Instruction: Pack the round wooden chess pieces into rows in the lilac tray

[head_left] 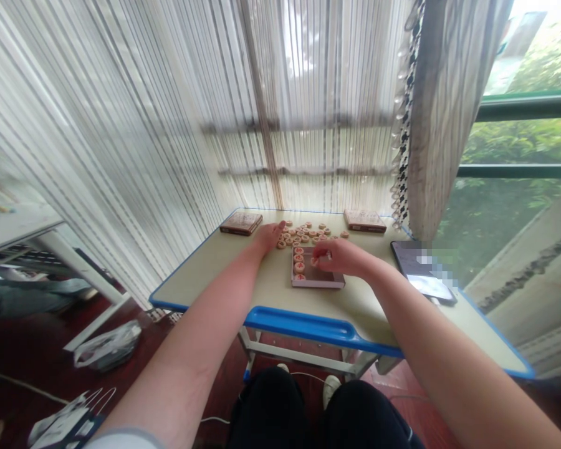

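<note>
My right hand [336,255] reaches into a shallow open box [318,284], its fingertips pinched on a round wooden Chinese chess piece [314,262]. Along the box's left side, several pieces with red characters [299,267] lie face up in a column. My left hand [268,237] rests at the left edge of a loose pile of Chinese chess pieces [303,236] behind the box. Its fingers are stretched out by the nearest pieces, and I see nothing held in it.
The pale desk [206,274] has a blue edge and a blue pen groove [303,324] in front. A flat brown box [241,223] lies at the back left, another patterned box [364,221] at the back right. On the right lies a phone [421,271]. Striped curtains [308,125] hang behind.
</note>
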`<action>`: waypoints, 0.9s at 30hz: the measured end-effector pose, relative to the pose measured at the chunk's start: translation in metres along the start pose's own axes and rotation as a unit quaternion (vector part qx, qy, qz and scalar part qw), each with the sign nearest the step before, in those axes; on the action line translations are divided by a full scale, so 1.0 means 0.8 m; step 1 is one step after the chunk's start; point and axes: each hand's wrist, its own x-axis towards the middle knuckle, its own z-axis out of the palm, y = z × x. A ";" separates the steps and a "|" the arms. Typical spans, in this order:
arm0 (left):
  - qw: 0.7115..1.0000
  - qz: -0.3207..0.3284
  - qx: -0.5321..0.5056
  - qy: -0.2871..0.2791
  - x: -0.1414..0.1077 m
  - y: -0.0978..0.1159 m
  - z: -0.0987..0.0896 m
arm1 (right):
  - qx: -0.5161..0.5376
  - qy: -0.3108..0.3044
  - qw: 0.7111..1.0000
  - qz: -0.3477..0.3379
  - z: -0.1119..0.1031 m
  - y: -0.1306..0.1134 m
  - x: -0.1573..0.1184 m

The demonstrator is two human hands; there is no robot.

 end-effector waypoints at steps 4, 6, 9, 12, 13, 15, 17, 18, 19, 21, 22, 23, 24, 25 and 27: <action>1.000 0.002 0.003 0.003 -0.001 0.001 -0.001 | -0.031 -0.037 0.999 0.012 0.008 0.005 0.003; 1.000 -0.001 0.004 0.000 -0.001 0.003 -0.002 | -0.051 -0.026 0.998 0.005 0.010 0.006 0.004; 1.000 -0.009 0.001 -0.004 -0.002 0.004 -0.003 | -0.072 -0.003 0.997 -0.007 0.012 0.006 0.005; 1.000 -0.001 0.000 -0.004 -0.001 0.003 -0.003 | -0.108 0.004 0.994 0.012 0.014 0.004 0.006; 1.000 0.001 -0.001 -0.002 -0.001 0.003 -0.002 | -0.120 0.006 0.993 0.018 0.015 0.003 0.006; 1.000 0.001 0.001 0.000 0.000 0.001 -0.001 | -0.132 0.003 0.991 0.020 0.014 0.002 0.005; 1.000 -0.003 0.005 -0.001 0.001 0.000 0.001 | -0.123 -0.010 0.992 0.010 0.011 0.001 0.004; 1.000 -0.007 0.006 -0.003 0.002 -0.001 0.002 | -0.116 -0.012 0.993 0.005 0.010 0.001 0.003; 1.000 -0.009 0.006 -0.006 0.002 -0.001 0.003 | -0.110 -0.009 0.994 0.002 0.009 0.001 0.003; 1.000 -0.012 0.002 -0.012 0.003 -0.001 0.003 | -0.108 0.008 0.994 0.006 0.008 0.002 0.002; 1.000 -0.012 0.002 -0.014 0.003 -0.001 0.002 | -0.111 0.014 0.994 0.012 0.009 0.002 0.002; 1.000 -0.011 0.004 -0.015 0.002 -0.001 0.002 | -0.115 0.013 0.993 0.016 0.010 0.003 0.003; 1.000 -0.010 0.006 -0.014 0.002 -0.001 0.001 | -0.119 0.008 0.993 0.019 0.011 0.003 0.003; 1.000 -0.010 0.009 -0.013 0.001 0.000 0.000 | -0.122 0.001 0.992 0.020 0.012 0.003 0.003; 1.000 -0.009 0.013 -0.011 0.000 0.001 -0.001 | -0.124 -0.004 0.992 0.016 0.013 0.003 0.003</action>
